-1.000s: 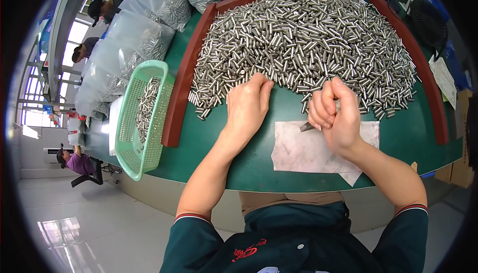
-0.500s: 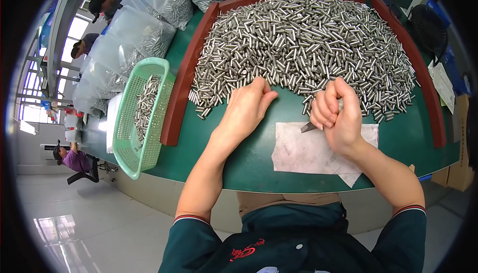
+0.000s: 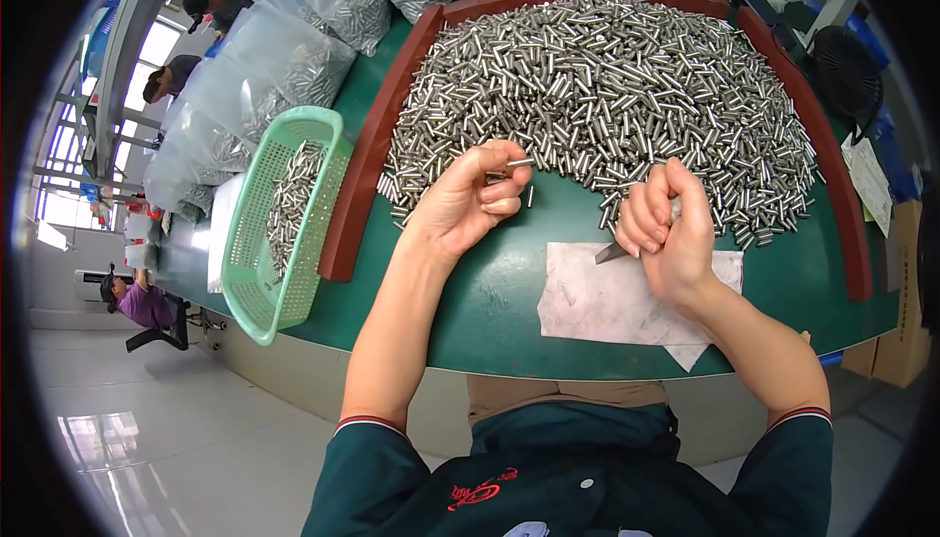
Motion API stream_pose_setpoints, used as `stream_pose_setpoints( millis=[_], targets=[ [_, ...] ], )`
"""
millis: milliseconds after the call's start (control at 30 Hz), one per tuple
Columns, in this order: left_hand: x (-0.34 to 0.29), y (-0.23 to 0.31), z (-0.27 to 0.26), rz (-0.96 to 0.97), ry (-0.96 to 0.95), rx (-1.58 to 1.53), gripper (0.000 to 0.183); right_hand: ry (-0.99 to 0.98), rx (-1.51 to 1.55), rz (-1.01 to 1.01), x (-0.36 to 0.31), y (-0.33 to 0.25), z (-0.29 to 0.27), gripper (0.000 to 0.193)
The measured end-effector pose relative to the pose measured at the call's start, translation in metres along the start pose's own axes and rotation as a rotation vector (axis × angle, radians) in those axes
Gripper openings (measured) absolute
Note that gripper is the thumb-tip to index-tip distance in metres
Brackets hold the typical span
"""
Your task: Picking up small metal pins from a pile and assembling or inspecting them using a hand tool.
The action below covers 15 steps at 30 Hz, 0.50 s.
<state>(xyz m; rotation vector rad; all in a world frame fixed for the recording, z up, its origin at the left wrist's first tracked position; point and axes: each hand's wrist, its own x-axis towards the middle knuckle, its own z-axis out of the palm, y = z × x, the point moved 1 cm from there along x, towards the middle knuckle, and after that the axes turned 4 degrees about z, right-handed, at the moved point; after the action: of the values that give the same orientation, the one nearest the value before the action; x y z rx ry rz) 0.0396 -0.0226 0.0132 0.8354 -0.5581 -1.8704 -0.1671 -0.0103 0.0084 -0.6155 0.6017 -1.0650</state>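
A large heap of short shiny metal pins [image 3: 607, 77] covers the far part of the green table [image 3: 490, 331]. At its near left edge, my left hand [image 3: 460, 199] is turned palm up, its thumb and forefinger closed on a metal pin [image 3: 521, 163] that sticks out to the right. Another pin stands out near its curled fingertips; whether the hand grips that one too, I cannot tell. My right hand [image 3: 668, 229] is a fist around a tool whose grey, flat, pointed end [image 3: 610, 253] juts out to the left. Under this fist lies a smudged white cloth [image 3: 587, 307].
Dark red rails [image 3: 367, 165] border the heap on three sides. A light green basket [image 3: 245, 287] with pins stands left of them. Clear bags [image 3: 304, 57] of pins line the far left. A black fan [image 3: 847, 72] is at the right. Several people sit at far left.
My left hand has turned from palm down over the heap's edge to palm up, pulled slightly left, and now shows a pin in its fingers. The right hand stays nearly in place.
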Motion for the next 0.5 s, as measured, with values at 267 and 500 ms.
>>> stream_pose_setpoints(
  millis=[267,500],
  targets=[
    [0.0038,-0.0004,-0.0051,0.067,0.038,0.328,0.015,0.018,0.017,0.011,0.0007,-0.0013,0.0007,0.039],
    [0.0062,-0.0046,-0.0084,0.042,0.024,0.390,0.015,0.029,0.027,0.019,0.0018,-0.0012,0.0004,0.037]
  ],
)
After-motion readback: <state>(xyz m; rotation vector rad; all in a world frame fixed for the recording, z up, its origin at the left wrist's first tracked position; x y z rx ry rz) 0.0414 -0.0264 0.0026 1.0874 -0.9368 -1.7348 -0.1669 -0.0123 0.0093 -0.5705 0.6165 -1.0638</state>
